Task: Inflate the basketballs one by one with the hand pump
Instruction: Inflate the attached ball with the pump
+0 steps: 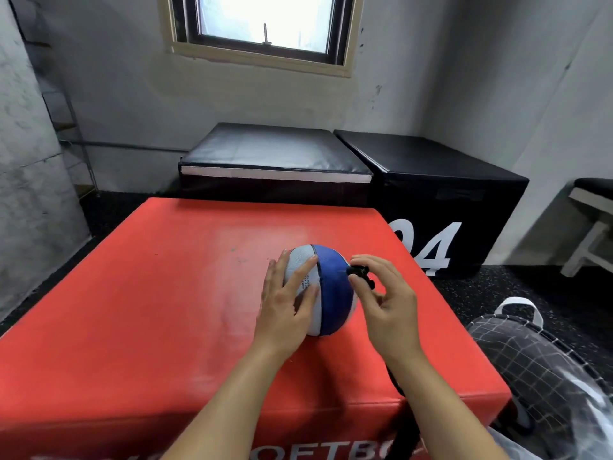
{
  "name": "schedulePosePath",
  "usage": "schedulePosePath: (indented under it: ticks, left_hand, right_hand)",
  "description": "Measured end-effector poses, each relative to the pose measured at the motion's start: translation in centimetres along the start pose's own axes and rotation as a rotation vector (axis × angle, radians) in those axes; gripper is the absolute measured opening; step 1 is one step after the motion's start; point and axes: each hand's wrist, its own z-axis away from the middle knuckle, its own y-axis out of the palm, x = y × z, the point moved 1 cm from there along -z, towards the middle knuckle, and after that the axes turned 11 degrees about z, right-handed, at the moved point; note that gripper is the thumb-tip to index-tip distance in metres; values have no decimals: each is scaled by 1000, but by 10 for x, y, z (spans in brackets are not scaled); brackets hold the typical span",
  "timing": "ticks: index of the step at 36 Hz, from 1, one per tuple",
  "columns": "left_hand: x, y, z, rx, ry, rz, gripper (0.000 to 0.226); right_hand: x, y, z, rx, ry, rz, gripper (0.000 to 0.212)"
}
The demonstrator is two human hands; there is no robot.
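A blue and white basketball (331, 290) lies on the red soft box (149, 310), near its right side. My left hand (287, 303) rests flat on the ball's white left panel with fingers spread. My right hand (384, 300) pinches the black pump nozzle (360, 273) between thumb and fingers, its thin needle pointing at the blue panel. A black hose (394, 383) runs from under my right wrist down over the box's front edge. The pump body is out of sight.
Two black padded boxes (275, 157) (441, 194) stand behind the red box, one marked 04. A clear checked bag (537, 370) with a white handle sits on the floor at right. A white bench (590, 227) is at far right.
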Motion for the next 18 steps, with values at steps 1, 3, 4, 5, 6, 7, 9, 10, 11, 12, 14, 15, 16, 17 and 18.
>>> schedulePosePath:
  ticks: [1,3,4,5,6,7,9,10,11,12,14,15,16,17,18]
  left_hand:
    - [0,-2,0,-1,-12,6,49]
    - [-1,-5,2,12,-3,4,48]
    - [-3,-5,4,23,3,2,51]
    - [-4,-5,5,31,6,-1,59]
    - [-4,-5,7,35,13,-7,68]
    - [-4,-5,9,34,22,-15,76]
    - [-1,-4,10,28,30,-32,92]
    - [0,-3,10,25,23,-41,99]
    - [0,-3,10,19,12,-48,104]
    - [1,-1,10,8,3,-53,107]
    - [0,1,10,-16,16,-64,108]
    - [0,2,9,-29,32,-66,107]
    - [-1,2,9,-40,46,-64,106]
    - [-2,2,9,-51,51,-60,105]
    - [-2,1,9,-63,50,-53,104]
  right_hand:
    - [4,-6,-5,-3,5,-5,31]
    - [12,-21,-17,-11,6,7,28]
    - [16,-29,-25,-23,3,11,25]
    - [21,-37,-34,-38,0,7,23]
    - [27,-45,-44,-54,-6,3,22]
    - [33,-53,-54,-70,-17,7,23]
    - [47,-68,-74,-95,-49,33,23]
    - [54,-75,-84,-103,-64,42,22]
    - [59,-81,-94,-110,-73,43,20]
    - [65,-85,-103,-117,-80,44,19]
    - [72,-93,-119,-134,-92,52,17]
    - [75,-95,-126,-141,-96,53,17]
    - [76,-97,-133,-147,-100,54,17]
    - [76,-99,-139,-150,-104,57,18]
    - [74,-101,-144,-150,-106,61,19]
